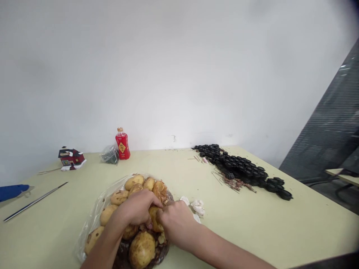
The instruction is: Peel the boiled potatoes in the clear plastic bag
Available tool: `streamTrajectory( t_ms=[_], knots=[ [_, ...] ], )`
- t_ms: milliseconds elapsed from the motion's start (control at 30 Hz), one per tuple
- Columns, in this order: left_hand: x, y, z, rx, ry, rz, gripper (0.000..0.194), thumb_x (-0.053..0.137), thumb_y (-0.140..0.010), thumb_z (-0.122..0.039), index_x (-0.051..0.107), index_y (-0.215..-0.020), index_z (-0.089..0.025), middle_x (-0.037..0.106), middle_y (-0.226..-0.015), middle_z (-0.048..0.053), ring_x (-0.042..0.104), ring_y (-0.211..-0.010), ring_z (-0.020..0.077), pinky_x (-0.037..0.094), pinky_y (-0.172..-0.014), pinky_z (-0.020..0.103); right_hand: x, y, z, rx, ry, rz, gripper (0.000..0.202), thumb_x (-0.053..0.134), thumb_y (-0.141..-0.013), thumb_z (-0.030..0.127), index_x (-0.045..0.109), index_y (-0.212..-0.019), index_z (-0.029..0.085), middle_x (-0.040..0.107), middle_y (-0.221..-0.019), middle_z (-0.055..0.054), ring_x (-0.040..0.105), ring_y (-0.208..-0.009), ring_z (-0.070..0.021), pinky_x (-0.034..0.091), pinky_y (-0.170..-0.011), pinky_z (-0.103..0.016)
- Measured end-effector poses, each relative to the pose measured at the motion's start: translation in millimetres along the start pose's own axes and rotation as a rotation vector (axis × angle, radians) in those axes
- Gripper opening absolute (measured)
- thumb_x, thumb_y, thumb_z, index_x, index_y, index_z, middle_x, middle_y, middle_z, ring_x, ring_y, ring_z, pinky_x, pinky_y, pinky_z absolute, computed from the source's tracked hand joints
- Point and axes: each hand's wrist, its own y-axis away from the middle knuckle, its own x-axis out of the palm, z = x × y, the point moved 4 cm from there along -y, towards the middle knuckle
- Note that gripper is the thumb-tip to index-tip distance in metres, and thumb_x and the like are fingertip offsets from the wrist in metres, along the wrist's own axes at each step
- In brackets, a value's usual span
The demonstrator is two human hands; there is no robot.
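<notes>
My left hand is closed around a potato, its thumb and fingers on either side. My right hand is a fist pressed against that potato's right side; whatever its fingers hold is hidden. Beneath both hands a clear plastic bag lies spread on the table. Several peeled, yellowish potatoes rest on it, one large potato close to my wrists and a brown-stained one at the far right. Dark wet peelings are scattered around the near potatoes.
Crumpled white tissues lie right of the bag. A heap of black rings spreads over the table's right. At the left are a metal rod, a blue handle and a toy house. A red bottle stands near the wall.
</notes>
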Motion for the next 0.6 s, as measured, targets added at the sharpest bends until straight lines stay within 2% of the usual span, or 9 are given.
streamTrajectory(
  t_ms=[200,333,467,600],
  knots=[
    [0.3,-1,1,-0.047,0.015,0.028,0.070,0.088,-0.056,-0.012,0.077,-0.120,-0.038,0.078,-0.108,-0.002,0.070,-0.105,0.0256,0.048,-0.084,0.030,9,9,-7,-0.084,0.007,0.052,0.018,0.060,-0.090,0.021,0.074,-0.098,0.014,0.076,-0.092,-0.013,0.073,-0.084,-0.0282,0.045,-0.064,-0.033],
    [1.5,0,0,-0.031,0.000,0.036,0.063,0.088,-0.059,-0.014,0.078,-0.117,-0.038,0.079,-0.104,-0.003,0.071,-0.102,0.0258,0.048,-0.082,0.030,3,10,-12,-0.030,0.033,0.027,0.018,0.059,-0.088,0.015,0.073,-0.099,0.014,0.076,-0.094,-0.012,0.073,-0.088,-0.0284,0.046,-0.064,-0.033],
    [2.0,-1,2,-0.048,0.013,0.042,0.069,0.087,-0.058,-0.012,0.076,-0.121,-0.039,0.078,-0.109,-0.004,0.070,-0.106,0.0235,0.047,-0.086,0.029,1,9,-6,-0.099,0.075,0.113,0.019,0.057,-0.093,0.016,0.075,-0.098,0.014,0.076,-0.095,-0.013,0.074,-0.088,-0.0286,0.049,-0.066,-0.034],
    [2.1,-3,2,-0.031,-0.003,0.051,0.061,0.086,-0.058,-0.014,0.079,-0.115,-0.038,0.079,-0.099,-0.003,0.070,-0.096,0.0214,0.044,-0.077,0.028,-5,8,-2,-0.125,0.111,0.104,0.019,0.057,-0.096,0.018,0.075,-0.096,0.013,0.075,-0.091,-0.014,0.074,-0.086,-0.0281,0.050,-0.065,-0.033]
  ],
)
